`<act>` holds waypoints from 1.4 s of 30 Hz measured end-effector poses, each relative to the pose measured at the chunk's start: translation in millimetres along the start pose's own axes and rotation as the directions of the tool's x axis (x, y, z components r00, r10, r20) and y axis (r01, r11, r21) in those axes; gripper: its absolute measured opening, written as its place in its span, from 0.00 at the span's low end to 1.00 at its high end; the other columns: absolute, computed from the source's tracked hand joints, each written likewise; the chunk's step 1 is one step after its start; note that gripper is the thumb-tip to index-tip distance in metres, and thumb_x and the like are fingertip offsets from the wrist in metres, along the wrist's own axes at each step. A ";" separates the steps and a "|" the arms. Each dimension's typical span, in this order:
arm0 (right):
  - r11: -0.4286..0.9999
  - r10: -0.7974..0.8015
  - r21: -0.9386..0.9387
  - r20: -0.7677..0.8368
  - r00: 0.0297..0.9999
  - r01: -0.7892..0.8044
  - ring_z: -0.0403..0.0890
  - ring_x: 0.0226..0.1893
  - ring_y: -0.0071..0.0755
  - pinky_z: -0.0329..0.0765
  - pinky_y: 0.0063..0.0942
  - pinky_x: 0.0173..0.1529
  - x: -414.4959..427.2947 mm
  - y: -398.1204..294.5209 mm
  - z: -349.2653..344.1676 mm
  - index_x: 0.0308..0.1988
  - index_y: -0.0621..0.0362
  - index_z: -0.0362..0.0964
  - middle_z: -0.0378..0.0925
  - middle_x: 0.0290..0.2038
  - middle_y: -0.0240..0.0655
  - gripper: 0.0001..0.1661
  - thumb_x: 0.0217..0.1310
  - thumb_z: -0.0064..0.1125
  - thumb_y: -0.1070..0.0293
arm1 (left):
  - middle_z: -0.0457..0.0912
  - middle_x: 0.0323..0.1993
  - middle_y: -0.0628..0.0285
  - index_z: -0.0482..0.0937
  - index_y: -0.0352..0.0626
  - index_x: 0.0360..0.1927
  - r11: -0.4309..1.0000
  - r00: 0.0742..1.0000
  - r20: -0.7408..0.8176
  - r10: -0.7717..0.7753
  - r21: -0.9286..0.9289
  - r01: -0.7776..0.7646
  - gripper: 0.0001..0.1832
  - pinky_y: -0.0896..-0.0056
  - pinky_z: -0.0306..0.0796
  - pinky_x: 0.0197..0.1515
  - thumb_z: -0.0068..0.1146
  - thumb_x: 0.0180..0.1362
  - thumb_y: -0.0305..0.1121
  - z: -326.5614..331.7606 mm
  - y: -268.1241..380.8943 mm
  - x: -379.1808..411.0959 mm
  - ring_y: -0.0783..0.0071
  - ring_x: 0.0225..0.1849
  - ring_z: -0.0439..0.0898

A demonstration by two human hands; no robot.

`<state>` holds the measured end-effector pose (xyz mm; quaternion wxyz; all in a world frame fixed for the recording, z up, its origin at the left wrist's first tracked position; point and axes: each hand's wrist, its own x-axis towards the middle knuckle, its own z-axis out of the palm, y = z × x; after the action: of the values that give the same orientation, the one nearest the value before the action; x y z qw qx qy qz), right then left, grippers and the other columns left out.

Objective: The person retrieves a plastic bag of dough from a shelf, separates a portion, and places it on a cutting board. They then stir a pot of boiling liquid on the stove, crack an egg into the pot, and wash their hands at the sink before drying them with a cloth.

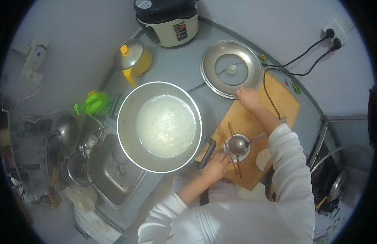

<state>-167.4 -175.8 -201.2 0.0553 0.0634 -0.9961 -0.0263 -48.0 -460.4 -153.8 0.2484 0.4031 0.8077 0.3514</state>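
A steel-rimmed glass pot lid [209,73] lies upside down on the counter, partly over the wooden board [286,91]. My right hand [248,98] has its fingers at the lid's near edge; whether they grip it is unclear. My left hand [216,166] rests beside a small white bowl [244,156], near the pot's handle; its fingertips are partly hidden by the bowl and chopsticks. A pair of wooden chopsticks [230,131] and a metal ladle [240,145] lie across or in the bowl. To the left stands a large pot [127,122] with pale, cloudy liquid [165,125].
A rice cooker [167,27] and a yellow lidded pot [142,62] stand at the back. A green plastic bottle [95,103] is beside the steel sink [110,177]. A round pale piece of dough or food [262,159] lies on the board. Black cords [310,50] run along the counter.
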 end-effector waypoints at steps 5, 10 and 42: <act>0.998 0.013 0.057 -0.136 0.991 -0.005 0.76 0.27 0.43 0.73 0.38 0.30 31.4 7.3 -32.3 0.27 0.56 0.66 0.70 0.26 0.40 0.02 0.46 0.47 0.72 | 0.71 0.43 0.56 0.71 0.42 0.46 1.000 0.997 -0.069 0.023 -0.009 -0.024 0.18 0.64 0.67 0.48 0.51 0.49 0.28 -4.4 2.2 -10.2 0.58 0.46 0.70; 0.902 0.370 0.322 -0.238 0.898 -0.287 0.76 0.30 0.50 0.73 0.39 0.37 78.6 19.0 -113.1 0.34 0.58 0.71 0.75 0.31 0.45 0.11 0.45 0.50 0.73 | 0.70 0.45 0.56 0.72 0.41 0.46 0.997 0.994 -0.088 0.063 -0.031 -0.066 0.18 0.64 0.67 0.48 0.52 0.49 0.28 -16.9 10.3 -25.7 0.57 0.47 0.70; -0.522 0.745 0.844 0.380 0.549 0.124 0.71 0.18 0.19 0.70 0.14 0.21 -71.7 -365.3 -117.0 0.33 0.56 0.65 0.72 0.24 0.28 0.05 0.58 0.53 0.70 | 0.73 0.43 0.56 0.74 0.41 0.42 0.946 0.893 -0.413 -0.176 -0.324 0.037 0.13 0.63 0.68 0.46 0.53 0.50 0.28 -75.9 -70.0 -292.7 0.56 0.45 0.73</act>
<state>-38.3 -533.7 -114.4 0.2592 -0.3079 -0.4305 0.8079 28.1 -760.0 -125.3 0.1397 0.2250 0.7991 0.5396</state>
